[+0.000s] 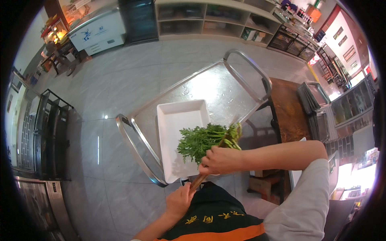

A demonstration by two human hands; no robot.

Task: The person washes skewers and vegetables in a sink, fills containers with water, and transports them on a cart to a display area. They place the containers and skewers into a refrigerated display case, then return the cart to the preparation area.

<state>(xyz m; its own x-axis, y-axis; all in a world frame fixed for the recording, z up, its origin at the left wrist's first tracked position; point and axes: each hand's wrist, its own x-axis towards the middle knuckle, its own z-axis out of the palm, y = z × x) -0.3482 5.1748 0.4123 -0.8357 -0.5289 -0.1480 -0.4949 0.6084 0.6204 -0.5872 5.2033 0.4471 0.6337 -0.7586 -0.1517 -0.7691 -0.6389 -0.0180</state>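
A bunch of leafy greens (200, 140) with feathery leaves hangs over a white rectangular tray (167, 150), its pale stems pointing right. A long brown strip (197, 182) runs from near my waist up across the stems; whether it is wood or a band cannot be made out. My left hand (178, 200) is closed around the strip's lower end. Farther up, my right hand (221, 159) grips the same strip beside the greens, its fingers partly hiding both. The tray rests on the near side of a stainless-steel cart (187, 90) whose top is wet.
Curved metal handles (141, 156) rise at both ends of the cart. A brown wooden table (289, 111) with stacked metal trays (313, 93) stands to the right. Black racks (51, 135) are at the left, and a white chest freezer (96, 33) and shelves (202, 21) line the far side.
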